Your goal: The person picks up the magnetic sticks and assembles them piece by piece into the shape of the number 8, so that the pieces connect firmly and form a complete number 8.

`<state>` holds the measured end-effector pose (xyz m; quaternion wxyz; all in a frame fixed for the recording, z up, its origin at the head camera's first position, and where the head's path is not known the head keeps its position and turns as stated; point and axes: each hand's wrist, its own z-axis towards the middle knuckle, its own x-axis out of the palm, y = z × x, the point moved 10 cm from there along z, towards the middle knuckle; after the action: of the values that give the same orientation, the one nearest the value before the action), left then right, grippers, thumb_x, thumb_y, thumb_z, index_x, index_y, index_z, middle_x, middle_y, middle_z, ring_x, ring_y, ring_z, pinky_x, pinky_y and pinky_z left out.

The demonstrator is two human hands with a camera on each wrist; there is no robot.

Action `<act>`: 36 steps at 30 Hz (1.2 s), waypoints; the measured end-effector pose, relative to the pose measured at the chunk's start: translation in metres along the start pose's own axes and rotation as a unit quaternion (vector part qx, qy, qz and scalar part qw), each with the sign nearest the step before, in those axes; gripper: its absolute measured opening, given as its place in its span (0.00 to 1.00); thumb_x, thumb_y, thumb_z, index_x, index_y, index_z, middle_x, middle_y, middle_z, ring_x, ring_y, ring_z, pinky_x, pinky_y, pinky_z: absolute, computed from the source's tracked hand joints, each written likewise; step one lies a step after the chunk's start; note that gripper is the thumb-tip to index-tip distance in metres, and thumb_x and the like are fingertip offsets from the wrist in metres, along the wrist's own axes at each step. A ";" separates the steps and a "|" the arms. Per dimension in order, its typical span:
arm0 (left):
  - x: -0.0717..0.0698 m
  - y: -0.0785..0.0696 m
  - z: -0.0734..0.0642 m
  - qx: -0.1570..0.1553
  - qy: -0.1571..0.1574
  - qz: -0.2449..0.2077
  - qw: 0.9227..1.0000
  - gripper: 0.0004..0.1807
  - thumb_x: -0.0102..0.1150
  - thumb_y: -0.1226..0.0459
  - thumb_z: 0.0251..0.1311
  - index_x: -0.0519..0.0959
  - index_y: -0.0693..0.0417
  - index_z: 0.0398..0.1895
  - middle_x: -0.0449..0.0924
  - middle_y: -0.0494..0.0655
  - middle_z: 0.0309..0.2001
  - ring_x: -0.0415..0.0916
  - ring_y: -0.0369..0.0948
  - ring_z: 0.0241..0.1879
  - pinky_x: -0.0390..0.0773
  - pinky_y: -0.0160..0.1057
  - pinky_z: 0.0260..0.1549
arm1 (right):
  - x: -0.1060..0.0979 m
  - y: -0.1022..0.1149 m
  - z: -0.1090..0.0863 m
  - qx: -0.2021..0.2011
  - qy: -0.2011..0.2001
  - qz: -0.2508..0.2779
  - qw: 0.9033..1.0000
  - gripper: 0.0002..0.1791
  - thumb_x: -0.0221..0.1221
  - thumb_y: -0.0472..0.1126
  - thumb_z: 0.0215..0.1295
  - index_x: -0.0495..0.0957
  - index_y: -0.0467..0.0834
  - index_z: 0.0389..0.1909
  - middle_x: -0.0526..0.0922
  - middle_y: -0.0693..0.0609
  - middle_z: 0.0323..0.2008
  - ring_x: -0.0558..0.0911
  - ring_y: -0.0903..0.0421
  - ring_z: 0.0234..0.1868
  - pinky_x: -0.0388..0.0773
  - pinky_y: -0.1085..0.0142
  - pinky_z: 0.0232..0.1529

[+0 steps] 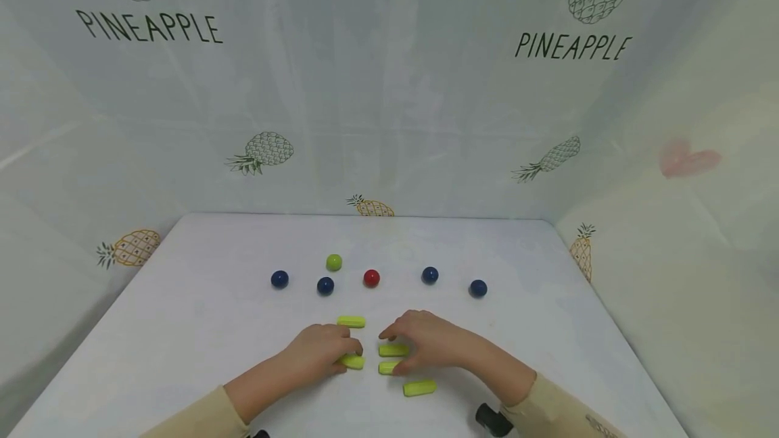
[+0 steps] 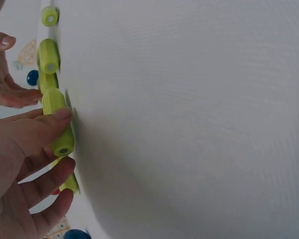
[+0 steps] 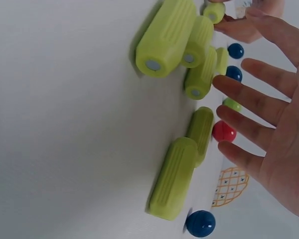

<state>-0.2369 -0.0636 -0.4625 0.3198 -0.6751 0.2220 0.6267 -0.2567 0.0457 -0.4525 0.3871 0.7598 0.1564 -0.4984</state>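
My left hand [image 1: 313,353] pinches a short yellow-green rod [image 1: 351,361] between thumb and fingers, low over the white table. The left wrist view shows this ribbed rod [image 2: 58,137] with a grey disc in its end. My right hand [image 1: 429,340] reaches over two similar rods, the farther rod [image 1: 392,351] and the nearer rod [image 1: 386,368], its thumb overlapping the nearer one. In the right wrist view the right hand [image 3: 284,129] has its fingers spread, holding nothing. One rod [image 1: 420,388] lies nearer me, and another rod [image 1: 351,321] lies beyond the left hand.
Farther back on the white table [image 1: 213,330] stand several dark blue balls, among them one ball [image 1: 280,279] at the left, plus a green ball [image 1: 334,262] and a red ball [image 1: 371,278]. A pineapple-printed sheet [image 1: 389,86] hangs behind the table's far edge.
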 end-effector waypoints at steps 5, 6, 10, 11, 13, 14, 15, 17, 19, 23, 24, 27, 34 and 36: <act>-0.003 0.007 -0.002 -0.013 -0.010 0.008 1.000 0.14 0.73 0.60 0.50 0.83 0.38 0.41 0.72 0.30 0.32 0.71 0.33 0.32 0.76 0.37 0.36 | -0.006 0.000 0.004 0.007 -0.001 0.008 1.000 0.30 0.71 0.56 0.53 0.78 0.54 0.58 0.79 0.66 0.47 0.75 0.64 0.51 0.72 0.62 0.54; -0.003 0.010 -0.002 -0.019 -0.009 0.008 1.000 0.14 0.73 0.60 0.50 0.83 0.38 0.41 0.72 0.30 0.32 0.71 0.33 0.32 0.77 0.37 0.36 | -0.007 0.000 0.005 0.009 -0.002 0.011 1.000 0.30 0.71 0.55 0.54 0.78 0.54 0.58 0.80 0.65 0.47 0.75 0.63 0.51 0.72 0.63 0.54; -0.007 0.020 -0.006 -0.041 -0.008 -0.001 0.999 0.14 0.73 0.61 0.51 0.83 0.39 0.41 0.72 0.30 0.32 0.70 0.33 0.32 0.77 0.38 0.37 | -0.014 0.001 0.012 0.015 -0.007 0.028 0.999 0.30 0.71 0.54 0.54 0.78 0.54 0.59 0.80 0.64 0.48 0.75 0.60 0.52 0.72 0.62 0.54; -0.009 0.022 -0.007 -0.045 -0.010 -0.003 0.999 0.14 0.73 0.61 0.51 0.83 0.39 0.42 0.72 0.31 0.32 0.70 0.33 0.32 0.77 0.37 0.37 | -0.016 0.002 0.014 0.015 -0.008 0.034 0.999 0.30 0.71 0.54 0.54 0.78 0.54 0.59 0.80 0.64 0.48 0.75 0.59 0.52 0.72 0.62 0.54; -0.013 0.025 -0.010 -0.048 -0.019 0.000 0.999 0.14 0.72 0.61 0.51 0.83 0.39 0.42 0.71 0.31 0.31 0.69 0.33 0.31 0.76 0.37 0.35 | -0.019 0.003 0.017 0.016 -0.009 0.048 0.999 0.30 0.71 0.54 0.54 0.77 0.54 0.59 0.80 0.63 0.48 0.75 0.58 0.53 0.72 0.62 0.54; -0.015 0.027 -0.011 -0.048 -0.023 0.003 0.999 0.14 0.72 0.61 0.51 0.83 0.40 0.42 0.71 0.31 0.31 0.69 0.33 0.30 0.76 0.36 0.33 | -0.020 0.004 0.019 0.016 -0.010 0.054 0.998 0.30 0.71 0.54 0.55 0.77 0.54 0.60 0.80 0.63 0.48 0.75 0.58 0.54 0.72 0.61 0.55; -0.017 0.028 -0.012 -0.048 -0.029 0.006 0.998 0.14 0.72 0.62 0.51 0.83 0.40 0.42 0.71 0.32 0.31 0.69 0.34 0.30 0.75 0.36 0.32 | -0.021 0.004 0.021 0.015 -0.011 0.059 0.998 0.30 0.71 0.53 0.55 0.77 0.54 0.60 0.80 0.63 0.49 0.74 0.58 0.54 0.72 0.61 0.55; -0.020 0.031 -0.014 -0.050 -0.036 0.010 0.998 0.15 0.72 0.62 0.51 0.83 0.41 0.42 0.71 0.32 0.31 0.68 0.34 0.29 0.75 0.36 0.31 | -0.023 0.005 0.025 0.013 -0.015 0.062 0.998 0.30 0.71 0.53 0.55 0.76 0.54 0.60 0.80 0.63 0.49 0.74 0.58 0.55 0.72 0.61 0.56; -0.023 0.036 -0.015 -0.057 -0.038 0.014 0.998 0.15 0.73 0.62 0.50 0.84 0.41 0.43 0.71 0.32 0.31 0.69 0.34 0.29 0.75 0.35 0.31 | -0.024 0.006 0.031 0.014 -0.019 0.064 0.998 0.30 0.71 0.52 0.56 0.76 0.54 0.61 0.80 0.63 0.49 0.74 0.59 0.55 0.72 0.61 0.57; -0.027 0.045 -0.018 -0.073 -0.038 0.018 0.996 0.16 0.74 0.63 0.49 0.84 0.42 0.43 0.73 0.32 0.31 0.70 0.34 0.30 0.76 0.35 0.32 | -0.028 0.008 0.042 0.004 -0.033 0.060 0.998 0.29 0.71 0.49 0.57 0.77 0.53 0.61 0.81 0.62 0.49 0.74 0.60 0.55 0.71 0.62 0.57; -0.029 0.047 -0.019 -0.077 -0.037 0.019 0.996 0.16 0.74 0.63 0.49 0.84 0.42 0.43 0.73 0.33 0.31 0.70 0.34 0.30 0.76 0.35 0.32 | -0.029 0.009 0.045 0.003 -0.037 0.063 0.997 0.29 0.70 0.49 0.57 0.77 0.53 0.61 0.81 0.62 0.49 0.75 0.60 0.55 0.72 0.62 0.57; -0.033 0.053 -0.022 -0.088 -0.038 0.022 0.995 0.17 0.74 0.64 0.48 0.84 0.42 0.42 0.73 0.34 0.31 0.70 0.34 0.30 0.76 0.36 0.31 | -0.031 0.010 0.053 0.002 -0.049 0.075 0.996 0.27 0.70 0.47 0.58 0.77 0.51 0.60 0.81 0.60 0.50 0.75 0.59 0.56 0.72 0.63 0.57; -0.042 0.068 -0.027 -0.100 -0.059 0.039 0.993 0.17 0.75 0.65 0.46 0.84 0.42 0.41 0.75 0.34 0.31 0.73 0.35 0.30 0.76 0.35 0.30 | -0.035 0.011 0.072 0.006 -0.063 0.109 0.992 0.27 0.69 0.45 0.59 0.77 0.48 0.60 0.81 0.56 0.53 0.76 0.57 0.58 0.71 0.62 0.58; -0.045 0.072 -0.029 -0.104 -0.063 0.042 0.992 0.17 0.75 0.65 0.46 0.84 0.43 0.41 0.75 0.35 0.32 0.74 0.35 0.30 0.76 0.35 0.29 | -0.036 0.011 0.078 0.009 -0.068 0.110 0.992 0.27 0.69 0.45 0.59 0.77 0.48 0.60 0.81 0.56 0.53 0.75 0.57 0.58 0.71 0.63 0.58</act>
<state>-0.2722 -0.1390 -0.4288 0.2346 -0.6537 0.1637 0.7006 -0.3159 -0.0141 -0.4325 0.4422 0.7402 0.0408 -0.5049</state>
